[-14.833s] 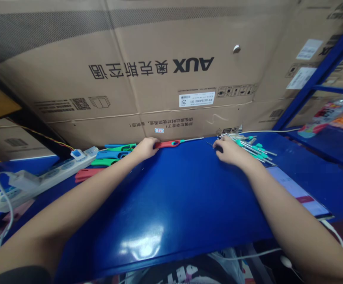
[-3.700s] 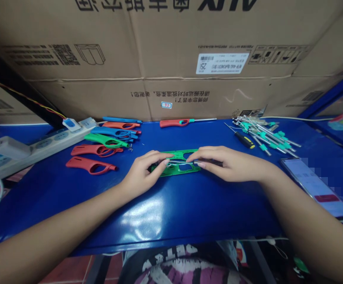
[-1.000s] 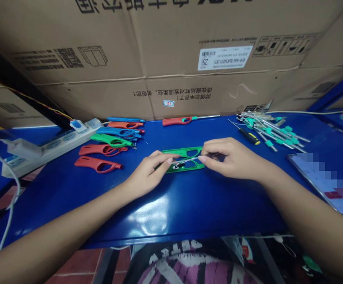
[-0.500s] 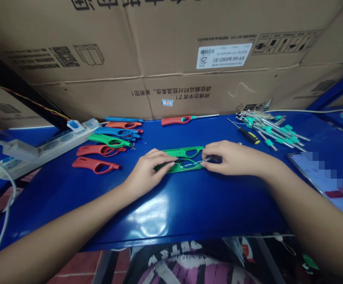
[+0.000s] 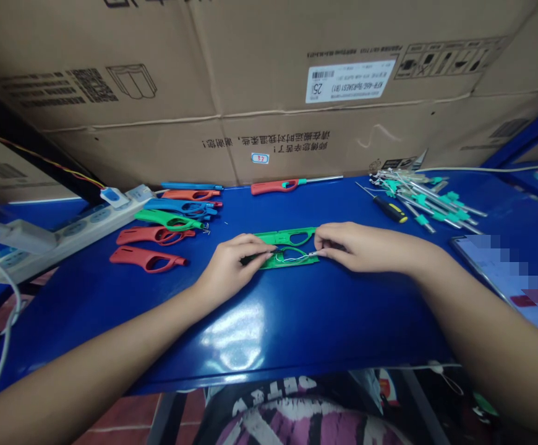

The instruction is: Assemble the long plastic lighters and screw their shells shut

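Two green lighter casing halves lie in front of me on the blue table, the far half and the near half. My left hand is closed over their left ends, pinching a small dark part that its fingers mostly hide. A thin white wire runs from there across the near half's trigger opening. At the right end, my right hand pinches the wire's other end between thumb and fingertips. A small pale tip shows at that pinch.
Red, green, blue and orange lighter casings lie at left beside a power strip. An assembled red lighter lies at the back. To the right are a screwdriver, several metal lighter tubes and a phone. Cardboard stands behind.
My right hand's fingers have shifted slightly, and the dark shape beneath them no longer shows. The wire's right end is more visible. My left hand keeps its pinch.
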Motion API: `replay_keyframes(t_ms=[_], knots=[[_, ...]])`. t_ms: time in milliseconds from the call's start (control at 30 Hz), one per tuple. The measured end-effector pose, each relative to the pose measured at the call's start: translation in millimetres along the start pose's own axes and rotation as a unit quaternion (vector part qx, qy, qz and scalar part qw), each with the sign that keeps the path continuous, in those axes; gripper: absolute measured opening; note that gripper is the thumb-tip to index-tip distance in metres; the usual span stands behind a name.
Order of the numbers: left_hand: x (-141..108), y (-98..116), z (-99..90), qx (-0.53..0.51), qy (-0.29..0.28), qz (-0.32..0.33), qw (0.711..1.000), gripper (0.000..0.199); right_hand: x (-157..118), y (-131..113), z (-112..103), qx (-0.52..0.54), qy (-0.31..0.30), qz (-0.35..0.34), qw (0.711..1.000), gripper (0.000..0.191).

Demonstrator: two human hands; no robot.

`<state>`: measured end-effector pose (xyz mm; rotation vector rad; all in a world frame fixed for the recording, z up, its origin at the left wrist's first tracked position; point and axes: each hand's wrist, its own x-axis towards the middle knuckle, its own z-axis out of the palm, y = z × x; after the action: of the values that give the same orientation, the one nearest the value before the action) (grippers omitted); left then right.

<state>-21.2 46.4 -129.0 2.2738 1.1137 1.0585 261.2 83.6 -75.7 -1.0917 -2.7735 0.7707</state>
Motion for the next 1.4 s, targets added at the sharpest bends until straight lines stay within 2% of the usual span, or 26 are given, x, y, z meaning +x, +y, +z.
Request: replay_keyframes(t_ms=[233,467,767,1000,1133,1233,1400], knots=[[-1,-1,0.8,0.004,-0.009,0.01,1.0,0.018,-2,0,-4,-0.005,-0.015,-0.004,1.0,0.011],[-1,2,-0.7,0.027,-0.024,0.053,0.998,0.02,3,-5,0,-0.082,0.006,-0.02,0.996,0.015],[-1,2,-1.3,0.039,-0.035,0.066,0.996,0.021,2,-14,2,-0.167,0.012,-0.028,0.986,0.02],[-1,3,-4.4,0.087,-0.045,0.101,0.99,0.023,-1,-25,3,-0.181,-0.03,0.001,0.983,0.025],[-1,4,-4.8,0.094,-0.05,0.099,0.989,0.023,-1,-27,8,-0.166,0.011,-0.002,0.986,0.016],[-2,4,-4.9,0.098,-0.053,0.099,0.989,0.023,4,-27,15,-0.163,0.051,-0.018,0.985,0.022],[-5,5,-5.7,0.115,-0.052,0.11,0.986,0.026,13,-24,25,-0.089,0.047,-0.069,0.993,0.01]])
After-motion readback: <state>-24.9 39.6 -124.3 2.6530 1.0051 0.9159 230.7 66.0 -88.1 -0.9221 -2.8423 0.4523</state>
